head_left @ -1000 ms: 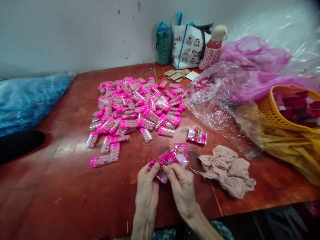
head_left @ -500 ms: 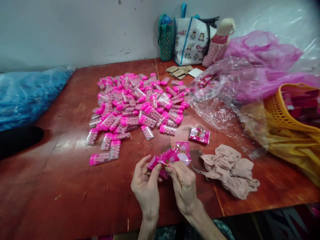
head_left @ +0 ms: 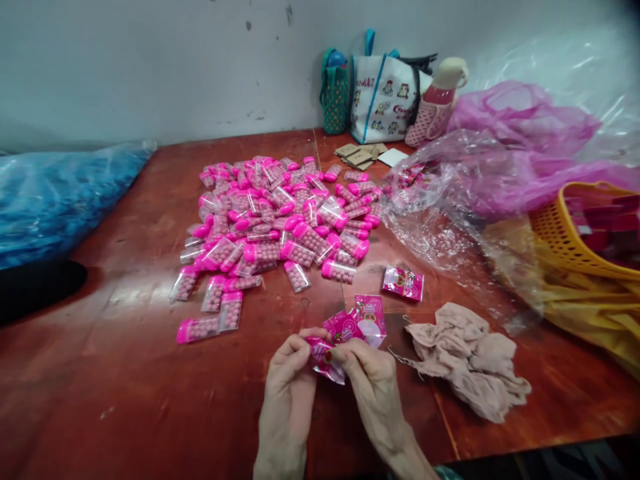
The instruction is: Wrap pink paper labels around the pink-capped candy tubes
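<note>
A shiny pink packet (head_left: 325, 363) is pinched between my two hands near the front of the table. My left hand (head_left: 290, 387) has its thumb and fingers closed on the packet's left end. From the right, my right hand (head_left: 373, 380) grips the other side with thumb and forefinger. Just beyond them, flat pink packets (head_left: 371, 317) lie partly overlapping on the table. Another pink packet (head_left: 403, 283) lies apart, further right. Behind my hands spreads a heap of clear tubes (head_left: 280, 220) with pink caps and pink beads inside.
A crumpled beige cloth (head_left: 470, 357) lies right of my hands on the red table (head_left: 125, 387). Clear plastic (head_left: 440, 220) and a yellow basket (head_left: 575, 233) are at right. A blue-filled bag (head_left: 65, 200) is left; a white bag (head_left: 383, 100) stands behind.
The held packet has come lower and tilted, apart from the flat packets behind it. My left hand has turned, its fingers now folded round the packet's end. The view has shifted slightly upward.
</note>
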Tool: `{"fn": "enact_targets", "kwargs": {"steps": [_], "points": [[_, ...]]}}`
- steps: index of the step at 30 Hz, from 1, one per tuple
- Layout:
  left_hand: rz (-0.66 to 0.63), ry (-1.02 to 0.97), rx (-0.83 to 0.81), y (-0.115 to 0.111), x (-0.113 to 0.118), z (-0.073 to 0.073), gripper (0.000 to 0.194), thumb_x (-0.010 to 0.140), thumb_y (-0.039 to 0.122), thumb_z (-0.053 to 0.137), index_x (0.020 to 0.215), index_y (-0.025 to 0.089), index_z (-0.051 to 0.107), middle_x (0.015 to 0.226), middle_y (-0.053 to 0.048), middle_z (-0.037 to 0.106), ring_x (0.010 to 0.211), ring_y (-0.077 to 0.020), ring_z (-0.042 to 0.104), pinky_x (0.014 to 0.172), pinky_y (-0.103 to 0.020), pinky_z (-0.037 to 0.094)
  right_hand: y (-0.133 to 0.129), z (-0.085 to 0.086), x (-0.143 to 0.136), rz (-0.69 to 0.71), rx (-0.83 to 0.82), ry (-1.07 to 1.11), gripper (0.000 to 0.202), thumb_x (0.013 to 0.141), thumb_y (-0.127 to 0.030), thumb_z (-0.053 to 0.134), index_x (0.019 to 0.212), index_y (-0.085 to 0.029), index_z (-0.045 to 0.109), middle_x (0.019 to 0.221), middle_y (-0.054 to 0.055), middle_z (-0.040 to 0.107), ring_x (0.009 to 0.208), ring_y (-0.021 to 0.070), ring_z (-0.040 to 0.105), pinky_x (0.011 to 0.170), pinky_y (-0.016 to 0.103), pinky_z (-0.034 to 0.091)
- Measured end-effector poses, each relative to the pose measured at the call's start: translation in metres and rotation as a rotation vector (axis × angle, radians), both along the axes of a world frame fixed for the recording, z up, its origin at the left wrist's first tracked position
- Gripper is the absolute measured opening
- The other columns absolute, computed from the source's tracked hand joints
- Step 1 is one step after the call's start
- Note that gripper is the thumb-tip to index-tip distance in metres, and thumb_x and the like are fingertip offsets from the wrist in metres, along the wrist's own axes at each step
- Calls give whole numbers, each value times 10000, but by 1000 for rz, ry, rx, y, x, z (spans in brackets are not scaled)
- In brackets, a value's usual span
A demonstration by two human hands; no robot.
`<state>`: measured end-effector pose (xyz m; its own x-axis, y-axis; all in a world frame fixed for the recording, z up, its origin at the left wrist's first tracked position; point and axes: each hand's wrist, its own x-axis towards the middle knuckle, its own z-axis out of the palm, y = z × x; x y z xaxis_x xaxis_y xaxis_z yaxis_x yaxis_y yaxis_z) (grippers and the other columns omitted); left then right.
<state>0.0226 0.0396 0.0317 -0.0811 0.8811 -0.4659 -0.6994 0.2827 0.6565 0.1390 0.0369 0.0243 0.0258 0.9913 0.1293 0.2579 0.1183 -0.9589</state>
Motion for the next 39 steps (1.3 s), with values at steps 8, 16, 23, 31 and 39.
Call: {"fn": "enact_targets", "kwargs": {"steps": [8,16,23,31,39], "points": [[189,81,-71,4,1,-4,123,584,193,763,667,133,696,668,-8,665,603,-93,589,608,-189,493,9,8,-2,134,-401,341,355,852,-401,513,602,-154,558,535,-31,484,515,98,417,496,213,337],[291,238,19,4,-3,0,109,536,106,774,564,138,674,787,-11,687,760,-117,614,724,-196,479,13,15,-5,35,-143,-31,353,919,-357,395,646,-179,534,610,-15,514,573,121,461,535,229,331],[167,209,-16,4,-14,-1,122,569,152,761,679,132,712,708,-37,687,663,-131,613,683,-242,486,10,11,-11,28,-209,61,108,824,-268,585,775,-186,635,670,-17,614,605,129,531,552,214,390],[209,286,54,5,-15,0,19,660,135,698,668,148,708,832,-28,694,771,-117,602,754,-197,449,10,9,-12,93,-158,-40,244,891,-258,476,690,-176,587,600,-29,524,557,110,448,533,224,320],[210,109,83,2,-5,0,99,758,224,632,719,151,687,865,-56,694,812,-160,629,749,-269,504,5,2,-17,142,-294,31,407,924,-392,362,568,-200,319,569,-51,283,526,98,276,482,236,227]]}}
